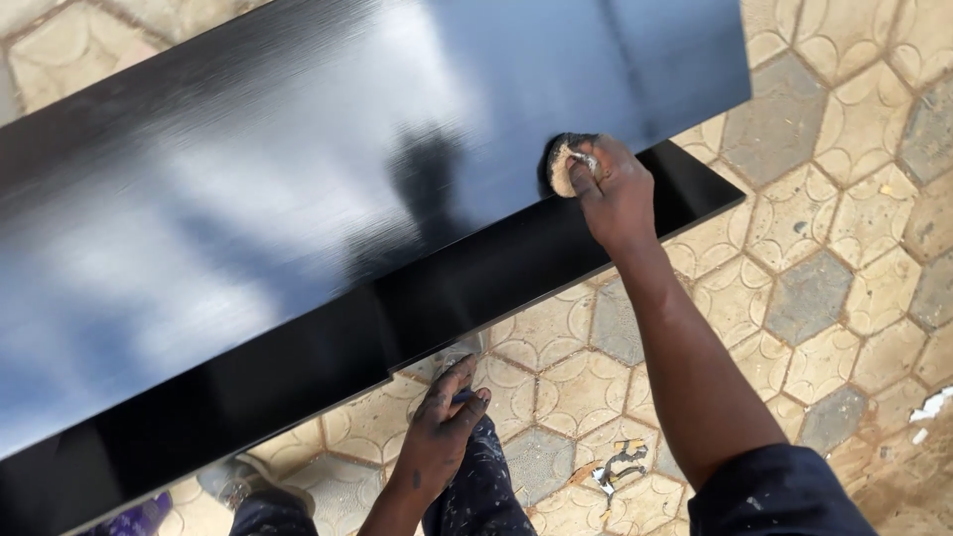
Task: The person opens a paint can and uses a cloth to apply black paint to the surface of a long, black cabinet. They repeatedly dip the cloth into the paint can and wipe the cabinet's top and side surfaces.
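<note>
A scrap of torn, paint-marked paper (617, 465) lies on the paving near the person's legs, and white flakes (931, 405) sit at the far right edge; a paint-speckled dark trouser leg (476, 491) and a grey shoe (230, 482) show under the board's lower edge. Nothing stands between the hands and the work. The right hand (612, 184) reaches forward with the arm stretched out, fingers closed around a small round tan sponge pad (563, 167), which presses against the long glossy black painted board (298, 218) near its right end. The left hand (445, 422) hangs lower, fingers loosely curled and stained dark, resting on the knee, holding nothing I can see. The board lies tilted across the view, shining with reflected light. Beneath it is a floor of tan and grey hexagonal paving stones (814, 288).
</note>
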